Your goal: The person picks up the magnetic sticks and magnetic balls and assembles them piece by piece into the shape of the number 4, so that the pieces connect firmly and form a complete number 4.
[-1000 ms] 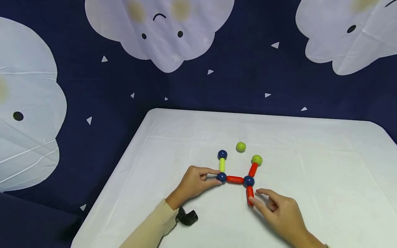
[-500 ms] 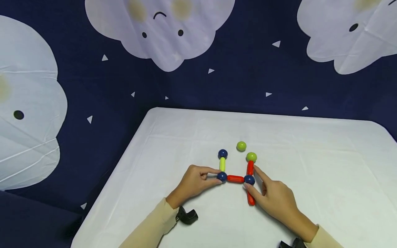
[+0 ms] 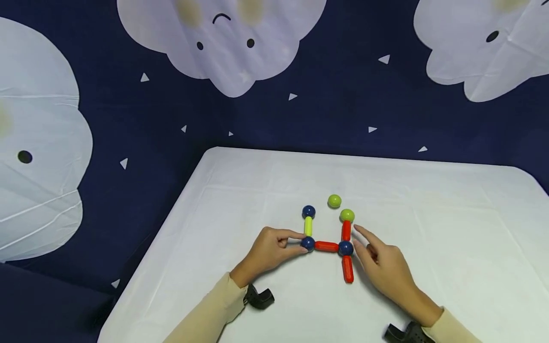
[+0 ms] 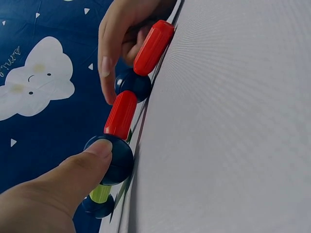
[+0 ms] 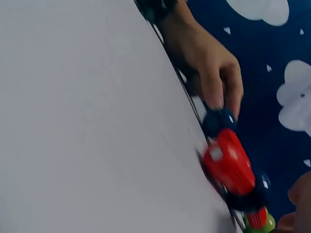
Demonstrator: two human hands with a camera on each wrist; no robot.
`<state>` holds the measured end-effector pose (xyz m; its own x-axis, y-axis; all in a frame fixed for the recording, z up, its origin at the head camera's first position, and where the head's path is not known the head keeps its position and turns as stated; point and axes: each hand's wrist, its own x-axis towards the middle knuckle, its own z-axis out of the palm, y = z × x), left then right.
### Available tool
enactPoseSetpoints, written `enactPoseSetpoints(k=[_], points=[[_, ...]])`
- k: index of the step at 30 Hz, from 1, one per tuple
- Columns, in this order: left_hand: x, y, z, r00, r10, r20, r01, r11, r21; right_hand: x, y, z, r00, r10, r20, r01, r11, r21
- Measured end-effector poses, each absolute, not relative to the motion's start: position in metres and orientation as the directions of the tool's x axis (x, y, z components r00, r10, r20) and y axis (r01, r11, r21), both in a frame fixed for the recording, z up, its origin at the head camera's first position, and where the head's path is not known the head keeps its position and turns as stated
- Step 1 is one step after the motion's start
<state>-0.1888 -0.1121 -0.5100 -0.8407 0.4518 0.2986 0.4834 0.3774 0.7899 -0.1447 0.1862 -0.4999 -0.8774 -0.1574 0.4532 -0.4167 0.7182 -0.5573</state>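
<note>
My left hand (image 3: 268,252) pinches a blue ball (image 3: 308,243) between thumb and finger. From that ball a yellow-green rod (image 3: 308,226) runs back to another blue ball (image 3: 308,211). A red rod (image 3: 327,246) joins it on the right to a third blue ball (image 3: 345,248). Off this one, a second red rod (image 3: 346,230) reaches back to a green ball (image 3: 347,216), and a third red rod (image 3: 348,269) points toward me with a bare end. Just right of these, my right hand (image 3: 388,269) hovers apart with loosely bent fingers, holding nothing.
One loose green ball (image 3: 334,201) lies behind the joined pieces on the white table (image 3: 450,228). Black wrist devices (image 3: 259,298) are on both arms. A dark blue cloth (image 3: 334,124) with clouds hangs beyond the table's back edge.
The right hand moved from the near red rod to the right-hand ball and back rod, then drew off rightward. The back rod with its green ball swung left. The left hand stayed put.
</note>
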Motion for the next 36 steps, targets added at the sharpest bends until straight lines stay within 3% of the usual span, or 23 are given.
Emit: enactPoseSetpoints(k=[4, 10, 18, 26, 36], points=[[-0.188, -0.112, -0.51, -0.833, 0.456, 0.315, 0.502, 0.382, 0.776, -0.168, 0.198, -0.493, -0.879, -0.121, 0.461, -0.41, 0.685, -0.602], [-0.189, -0.114, -0.51, -0.833, 0.454, 0.316, 0.502, 0.381, 0.776, -0.22, 0.197, -0.481, -0.947, -0.137, 0.29, -0.301, 0.69, -0.658], [-0.187, -0.114, -0.511, -0.837, 0.463, 0.293, 0.49, 0.392, 0.779, -0.27, 0.188, -0.49, -0.971, -0.206, 0.118, -0.222, 0.615, -0.757], [-0.189, -0.11, -0.507, -0.825, 0.475, 0.306, 0.512, 0.4, 0.76, -0.279, 0.193, -0.496, -0.978, -0.194, 0.08, -0.178, 0.56, -0.809], [-0.188, -0.112, -0.509, -0.832, 0.463, 0.305, 0.503, 0.4, 0.766, -0.278, 0.185, -0.495, -0.975, -0.213, 0.055, -0.172, 0.585, -0.792]])
